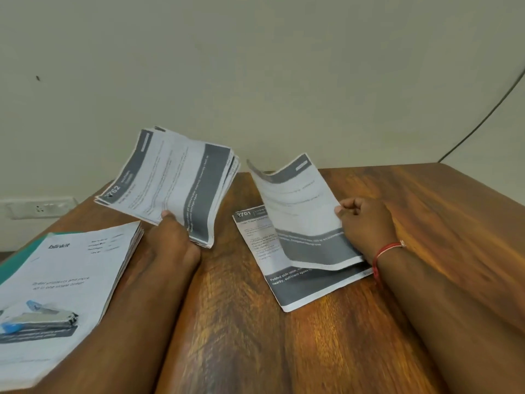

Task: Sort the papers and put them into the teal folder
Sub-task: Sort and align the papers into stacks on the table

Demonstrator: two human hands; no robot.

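My left hand (173, 237) grips a thick stack of printed sheets (167, 183), held tilted above the wooden table (233, 322). My right hand (366, 226) pinches the right edge of a single curling sheet (301, 211), which hangs over a flat sheet headed 2701 (295, 288) on the table. At the left lies another pile of papers with "blinkit" on top (62, 285). Under that pile a strip of the teal folder (20, 260) shows at its left side.
A blue and grey stapler (37, 319) rests on the blinkit pile. The table backs onto a pale wall with a white socket plate (39, 207) at the left. A dark cable (483, 120) runs down the wall at the right.
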